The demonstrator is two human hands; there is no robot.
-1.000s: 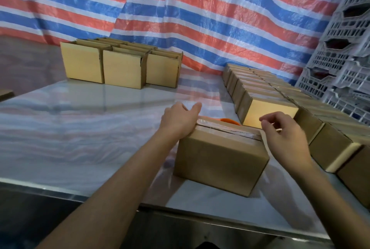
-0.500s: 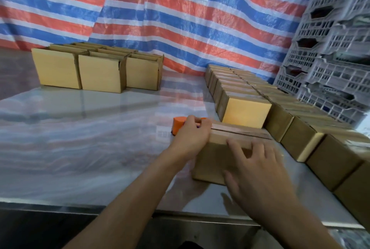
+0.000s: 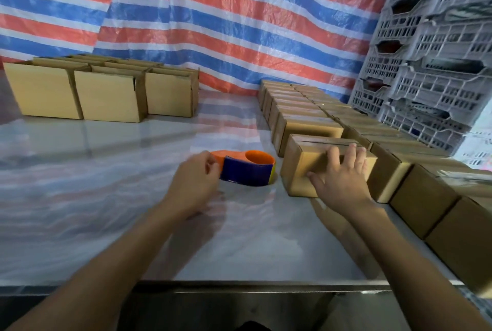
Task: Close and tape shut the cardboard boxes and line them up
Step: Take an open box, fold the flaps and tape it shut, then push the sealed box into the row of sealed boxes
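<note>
I see matt cardboard boxes (image 3: pixel 296 168) and a smooth plastic tape dispenser (image 3: pixel 247 171) on the glossy table (image 3: pixel 106 171); crinkly plastic sheeting (image 3: pixel 266 38) behind it.

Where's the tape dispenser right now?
Centre of the head view: the dispenser lies at the left hand, just left of the box under the right hand.

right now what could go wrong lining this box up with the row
The right hand lies flat on the box, not gripping, so a push may seat it crooked against the row. The dispenser in the left hand sits close beside the box and could bump it.
</note>
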